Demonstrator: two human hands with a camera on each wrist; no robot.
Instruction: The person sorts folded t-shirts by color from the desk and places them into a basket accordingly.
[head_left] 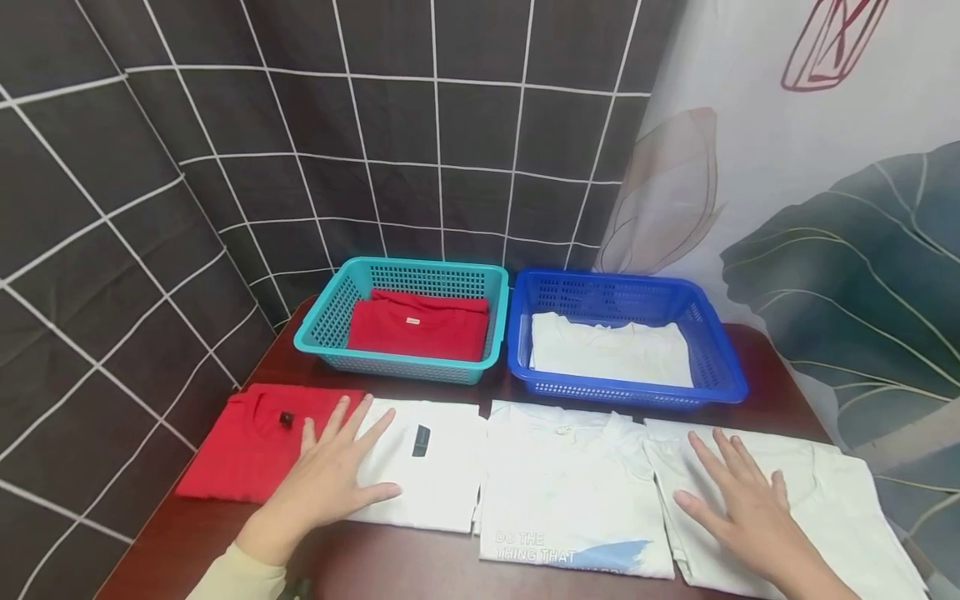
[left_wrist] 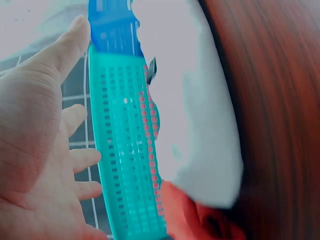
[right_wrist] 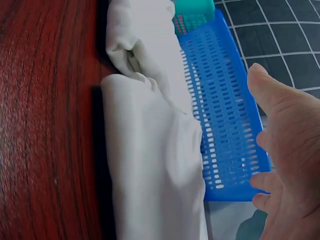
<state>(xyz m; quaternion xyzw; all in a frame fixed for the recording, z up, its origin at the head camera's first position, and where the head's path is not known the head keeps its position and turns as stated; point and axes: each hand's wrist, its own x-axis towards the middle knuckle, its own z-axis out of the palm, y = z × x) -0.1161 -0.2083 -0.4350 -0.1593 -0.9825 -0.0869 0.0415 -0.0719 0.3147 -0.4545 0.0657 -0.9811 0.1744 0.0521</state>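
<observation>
My left hand [head_left: 330,467], fingers spread, hovers over the seam between a folded red shirt [head_left: 247,450] and a folded white shirt with a dark label [head_left: 450,467]. Spread in the same way, my right hand [head_left: 750,508] is above the folded white shirt at the far right [head_left: 840,500]. Between the hands lies another folded white shirt with printed lettering and a blue brush mark [head_left: 570,483]. Both hands hold nothing. In the wrist views, the left palm [left_wrist: 30,150] and right palm [right_wrist: 295,150] show with fingers extended.
Behind the row stand a teal basket [head_left: 405,364] with folded red clothing [head_left: 420,329] and a blue basket [head_left: 630,392] with folded white clothing [head_left: 611,354]. The dark red wooden table [head_left: 405,567] backs onto a black-and-white grid curtain [head_left: 390,117] and a pale printed curtain [head_left: 750,158].
</observation>
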